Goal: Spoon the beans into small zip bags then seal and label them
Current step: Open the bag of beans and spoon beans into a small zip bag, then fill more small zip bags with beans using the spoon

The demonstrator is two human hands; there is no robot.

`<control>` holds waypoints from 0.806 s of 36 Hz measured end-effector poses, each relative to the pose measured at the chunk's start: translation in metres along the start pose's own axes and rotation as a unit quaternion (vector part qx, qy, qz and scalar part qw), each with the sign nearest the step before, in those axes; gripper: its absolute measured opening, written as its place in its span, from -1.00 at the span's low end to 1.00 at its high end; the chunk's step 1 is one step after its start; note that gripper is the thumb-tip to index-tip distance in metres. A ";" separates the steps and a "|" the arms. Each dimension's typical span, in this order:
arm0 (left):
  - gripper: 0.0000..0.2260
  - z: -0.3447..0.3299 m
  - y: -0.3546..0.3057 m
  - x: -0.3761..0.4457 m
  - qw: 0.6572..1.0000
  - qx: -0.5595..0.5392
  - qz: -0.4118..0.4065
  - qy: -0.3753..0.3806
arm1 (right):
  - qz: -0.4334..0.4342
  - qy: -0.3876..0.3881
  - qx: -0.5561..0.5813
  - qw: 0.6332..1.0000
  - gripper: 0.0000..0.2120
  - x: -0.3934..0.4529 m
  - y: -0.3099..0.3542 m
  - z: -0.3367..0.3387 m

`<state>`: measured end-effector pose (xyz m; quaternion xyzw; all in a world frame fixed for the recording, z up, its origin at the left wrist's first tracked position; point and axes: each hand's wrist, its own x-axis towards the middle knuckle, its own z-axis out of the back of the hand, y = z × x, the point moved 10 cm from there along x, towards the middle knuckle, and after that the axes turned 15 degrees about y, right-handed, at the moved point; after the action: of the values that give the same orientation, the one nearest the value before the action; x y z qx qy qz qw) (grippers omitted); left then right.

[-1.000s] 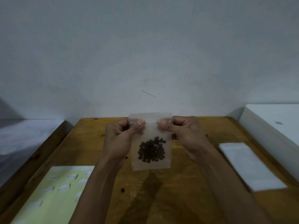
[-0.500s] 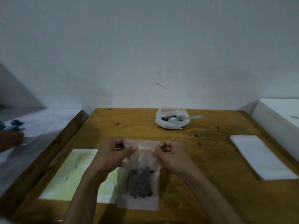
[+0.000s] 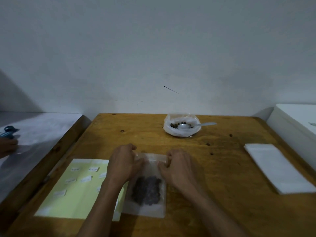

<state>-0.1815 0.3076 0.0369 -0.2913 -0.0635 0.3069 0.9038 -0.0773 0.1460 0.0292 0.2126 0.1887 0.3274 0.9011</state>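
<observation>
Wooden table [image 3: 222, 177] supports filled zip bag [image 3: 147, 187] flat for sealing | left hand [image 3: 125, 162], right hand [image 3: 177, 166]: curled fingers pinch zip edge | label sheet [image 3: 73, 190] adjacent for labelling | spoon [image 3: 189, 125] parked in bean bowl [image 3: 182, 124]

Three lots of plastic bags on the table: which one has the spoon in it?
The crumpled open bag at the table's far edge, near the wall: the spoon sits in it with a few beans. The zip bag under both hands holds only beans; the flat stack at right holds nothing.
</observation>
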 end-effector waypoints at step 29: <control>-0.75 -0.105 -0.233 0.041 0.968 -0.068 -0.227 0.076 | -0.140 -0.214 0.093 0.962 -0.90 -0.017 -0.195 0.164</control>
<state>0.0030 0.1311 0.0800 -0.3526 -0.0804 0.0654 0.9300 0.0882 -0.0438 0.0711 0.3323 0.0490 0.1255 0.9335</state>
